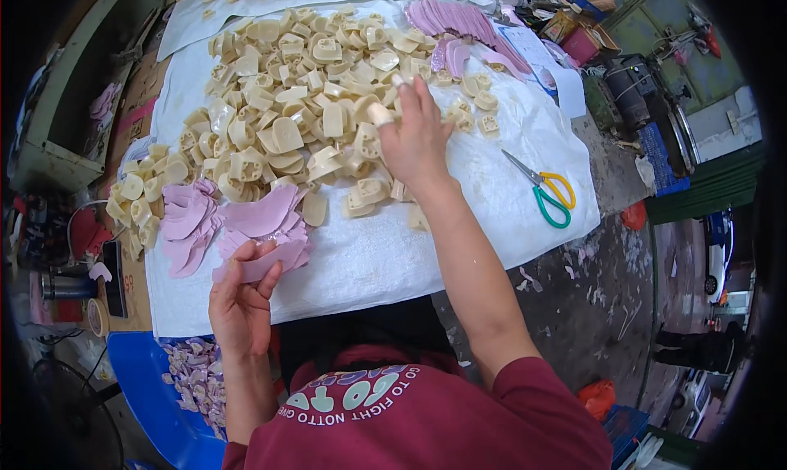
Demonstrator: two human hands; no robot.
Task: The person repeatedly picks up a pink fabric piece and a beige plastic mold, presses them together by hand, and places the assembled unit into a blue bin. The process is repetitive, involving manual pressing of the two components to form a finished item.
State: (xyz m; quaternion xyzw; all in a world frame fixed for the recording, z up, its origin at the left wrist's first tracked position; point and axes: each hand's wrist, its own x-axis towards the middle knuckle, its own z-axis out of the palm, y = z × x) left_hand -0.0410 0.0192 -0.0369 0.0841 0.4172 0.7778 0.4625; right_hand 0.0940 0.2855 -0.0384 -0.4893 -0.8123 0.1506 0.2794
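My left hand (243,300) pinches a curved, flat lilac piece (261,261) between thumb and fingers at the table's near edge. More lilac pieces (187,224) lie in loose stacks just beyond it. My right hand (416,138) reaches over the right side of a big heap of beige plastic heel-shaped pieces (287,134). Its fingers are apart, with pale wraps on two fingertips, and I see nothing held in them. Some of the heel-shaped pieces show hollow undersides. Right of my forearm lie scissors (545,187) with one yellow and one green handle loop.
White sheeting (361,265) covers the table. A fanned row of lilac pieces (455,20) lies at the far right, beside a paper sheet (533,56). A blue bin (135,371) of lilac scraps stands low at left. A phone (115,279) rests by the table's left edge.
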